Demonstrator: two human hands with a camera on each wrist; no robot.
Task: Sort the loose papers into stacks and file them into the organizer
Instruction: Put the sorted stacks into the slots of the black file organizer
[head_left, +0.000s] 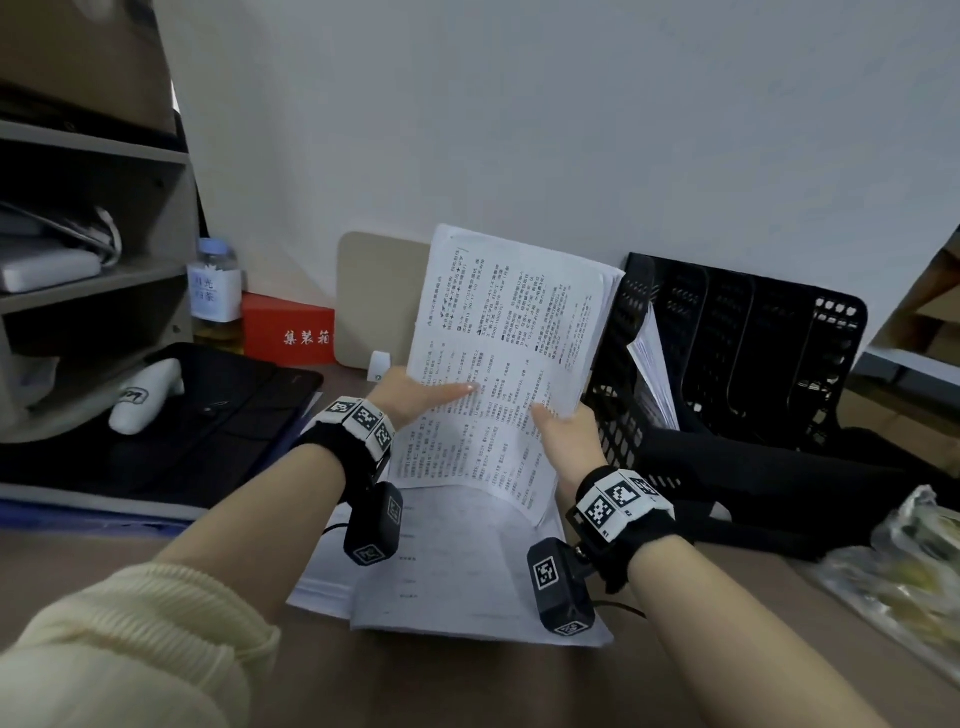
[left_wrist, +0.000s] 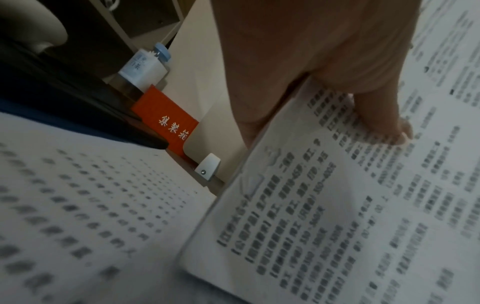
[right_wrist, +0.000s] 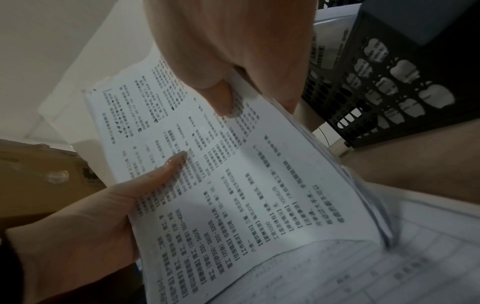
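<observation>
Both hands hold up a stack of printed papers (head_left: 498, 364), tilted above the desk just left of the black mesh organizer (head_left: 753, 353). My left hand (head_left: 415, 397) grips the stack's left edge, thumb laid across the print (left_wrist: 384, 115). My right hand (head_left: 563, 431) pinches the right edge (right_wrist: 228, 98), thumb on top, fingers hidden behind. The same stack fills the wrist views (left_wrist: 350, 216) (right_wrist: 233, 185). Another pile of papers (head_left: 457, 566) lies flat on the desk under my wrists. Some sheets (head_left: 652, 374) stand in the organizer's leftmost slot.
A shelf unit (head_left: 93, 249) stands at the left, with a bottle (head_left: 215, 296) and a red box (head_left: 288, 330) beside it. A dark laptop bag (head_left: 208, 426) with a white object lies front left. Black cloth (head_left: 779, 483) and a plastic bag (head_left: 904, 561) lie at the right.
</observation>
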